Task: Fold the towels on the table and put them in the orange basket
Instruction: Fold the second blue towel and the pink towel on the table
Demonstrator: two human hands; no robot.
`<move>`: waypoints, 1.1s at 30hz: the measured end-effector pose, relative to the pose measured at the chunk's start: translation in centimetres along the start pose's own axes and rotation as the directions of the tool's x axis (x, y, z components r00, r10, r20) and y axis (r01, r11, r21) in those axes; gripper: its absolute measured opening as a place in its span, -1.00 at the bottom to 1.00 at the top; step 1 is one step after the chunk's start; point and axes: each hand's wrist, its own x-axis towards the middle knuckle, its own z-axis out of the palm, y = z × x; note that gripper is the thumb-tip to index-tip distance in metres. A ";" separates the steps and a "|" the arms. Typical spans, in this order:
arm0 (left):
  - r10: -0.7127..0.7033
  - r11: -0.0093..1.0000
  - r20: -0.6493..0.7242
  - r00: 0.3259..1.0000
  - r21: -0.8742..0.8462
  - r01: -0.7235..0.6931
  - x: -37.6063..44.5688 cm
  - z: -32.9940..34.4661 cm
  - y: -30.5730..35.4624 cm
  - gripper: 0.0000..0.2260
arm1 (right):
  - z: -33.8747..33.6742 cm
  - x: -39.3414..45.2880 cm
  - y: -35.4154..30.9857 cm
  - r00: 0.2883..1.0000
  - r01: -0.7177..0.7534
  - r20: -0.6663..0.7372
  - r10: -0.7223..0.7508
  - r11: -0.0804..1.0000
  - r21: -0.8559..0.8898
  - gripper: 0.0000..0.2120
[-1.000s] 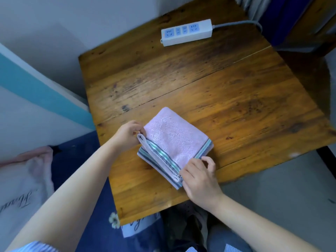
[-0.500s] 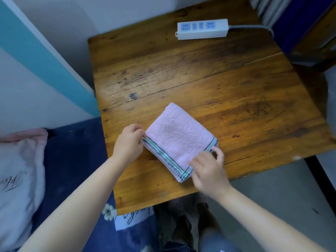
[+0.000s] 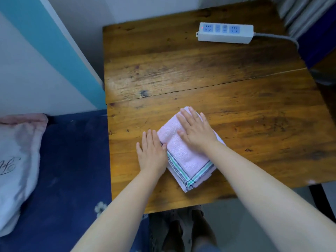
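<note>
Head cam: right hand (image 3: 197, 132) is lying flat, fingers straight & spread, pressing on folded pink towel (image 3: 185, 157) near front edge of wooden surface (image 3: 236, 110). Left hand (image 3: 151, 154) is resting flat beside it, thumb touching towel's left edge.

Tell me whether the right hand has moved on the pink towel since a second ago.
Yes. The right hand left the striped near corner and now lies flat on the pink towel, farther up the table, toward the power strip.
</note>
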 end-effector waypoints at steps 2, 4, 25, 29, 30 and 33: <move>0.006 1.000 0.028 1.000 0.013 -0.006 0.0 0.0 -0.4 -0.48 | -0.4 0.4 0.1 0.999 -0.045 0.031 0.041 0.991 0.127 -0.48; 0.012 1.000 0.045 0.999 0.002 -0.012 -0.1 -0.2 -0.5 -0.48 | -1.2 0.5 0.6 0.991 -0.129 0.066 0.116 0.958 0.258 -0.50; 0.008 0.875 0.443 0.896 -0.437 0.209 -1.0 -4.3 -0.2 -0.90 | -8.8 1.9 -1.6 0.746 0.413 0.659 -0.093 0.841 -0.349 -0.77; 0.011 0.866 0.307 0.952 -0.479 0.144 -4.1 -5.2 -0.3 -0.91 | -9.5 -0.2 -2.3 0.743 0.366 0.658 -0.123 0.897 -0.246 -0.64; 0.005 0.865 0.270 0.963 -0.484 0.131 -4.9 -5.8 -0.4 -0.86 | -9.9 -0.7 -2.7 0.738 0.360 0.662 -0.131 0.906 -0.221 -0.50; -0.052 0.845 0.163 0.985 -0.519 0.130 -7.5 -7.6 -1.6 -0.79 | -11.0 -2.2 -4.4 0.697 0.416 0.694 -0.181 0.890 -0.186 -0.31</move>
